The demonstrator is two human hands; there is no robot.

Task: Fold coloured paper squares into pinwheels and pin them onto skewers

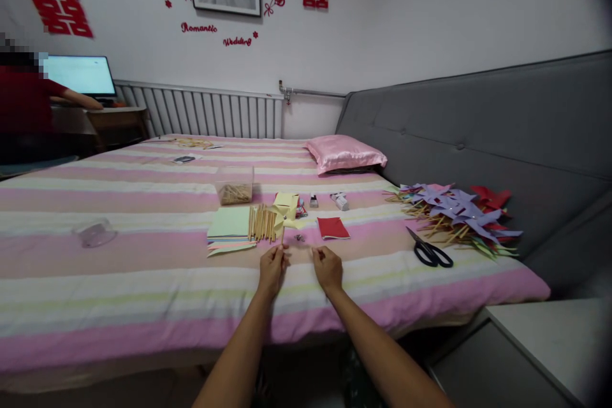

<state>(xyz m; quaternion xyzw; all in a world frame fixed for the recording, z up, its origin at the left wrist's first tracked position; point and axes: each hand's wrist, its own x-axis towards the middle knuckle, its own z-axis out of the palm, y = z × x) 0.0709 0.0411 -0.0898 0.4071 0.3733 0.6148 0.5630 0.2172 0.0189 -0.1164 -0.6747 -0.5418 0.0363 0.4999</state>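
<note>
My left hand [272, 269] is closed around the thin stick of a pale yellow paper pinwheel [287, 211], which stands up above the fingers. To its right, my right hand [328, 268] is pinched over the striped sheet; anything between its fingertips is too small to make out. A few tiny dark pieces [299, 238] lie between and just beyond the hands. Left of the pinwheel is a row of wooden sticks [262, 223] beside a stack of coloured paper [229, 223]. A red paper square pile [333, 227] lies beyond my right hand.
Finished pinwheels [454, 210] are heaped at the right, near black-handled scissors [430, 254]. A clear box of sticks [234, 186] stands behind the paper, and a clear lid [95, 233] lies left. A pink pillow [344, 153] rests by the grey headboard [502, 134]. A person [29, 102] sits far left.
</note>
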